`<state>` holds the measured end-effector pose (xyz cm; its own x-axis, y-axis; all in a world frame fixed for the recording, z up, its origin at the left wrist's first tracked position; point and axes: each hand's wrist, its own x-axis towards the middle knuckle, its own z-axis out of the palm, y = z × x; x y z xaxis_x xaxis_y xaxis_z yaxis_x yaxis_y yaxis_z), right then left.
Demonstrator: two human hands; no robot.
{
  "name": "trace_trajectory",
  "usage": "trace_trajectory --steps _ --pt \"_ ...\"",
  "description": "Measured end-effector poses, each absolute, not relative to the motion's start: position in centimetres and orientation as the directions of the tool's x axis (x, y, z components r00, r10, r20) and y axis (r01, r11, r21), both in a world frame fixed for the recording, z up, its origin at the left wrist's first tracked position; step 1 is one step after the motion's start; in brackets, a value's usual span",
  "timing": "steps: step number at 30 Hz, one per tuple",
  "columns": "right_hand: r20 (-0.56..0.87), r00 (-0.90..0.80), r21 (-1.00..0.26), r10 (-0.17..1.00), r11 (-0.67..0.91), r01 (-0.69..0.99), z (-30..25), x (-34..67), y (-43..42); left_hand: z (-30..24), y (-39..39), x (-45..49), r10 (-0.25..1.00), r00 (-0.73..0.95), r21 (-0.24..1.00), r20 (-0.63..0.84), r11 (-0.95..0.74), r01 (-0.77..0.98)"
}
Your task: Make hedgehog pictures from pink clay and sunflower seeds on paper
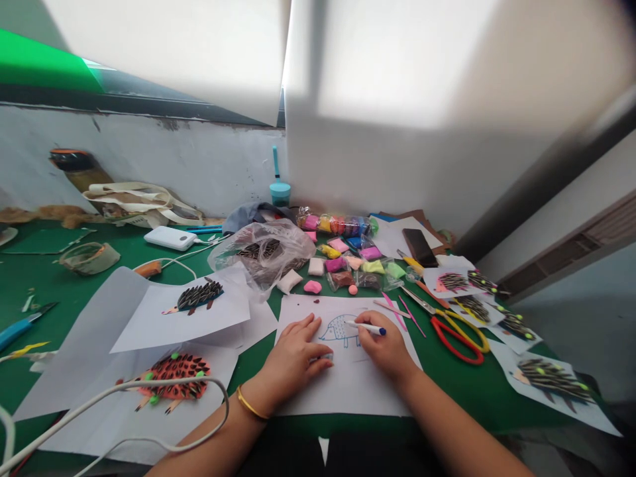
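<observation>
My right hand [383, 348] is closed around a white pen with a blue cap [366, 326], its tip on a blue hedgehog outline [339, 329] drawn on a white sheet of paper [348, 384]. My left hand [294, 356] rests on the same sheet just left of the drawing, fingers stretched out and pressing the paper down. A gold bangle sits on my left wrist.
Red and yellow scissors [454, 331] lie right of the sheet, with pink sticks [397, 311] between. Bags of coloured clay [348, 255] and a plastic bag of seeds [263, 252] sit behind. Finished hedgehog pictures [196, 298] lie left and right. A white cable [124, 391] crosses the front left.
</observation>
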<state>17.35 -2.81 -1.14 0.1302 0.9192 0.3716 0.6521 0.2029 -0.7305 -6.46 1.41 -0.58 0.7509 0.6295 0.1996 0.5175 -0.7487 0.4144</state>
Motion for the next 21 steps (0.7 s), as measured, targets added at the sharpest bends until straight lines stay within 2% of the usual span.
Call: trace_trajectory --steps 21 --pt "0.367 0.132 -0.717 0.921 0.190 0.670 -0.79 17.29 -2.93 -0.59 1.39 -6.50 0.627 0.749 0.416 0.212 -0.752 0.511"
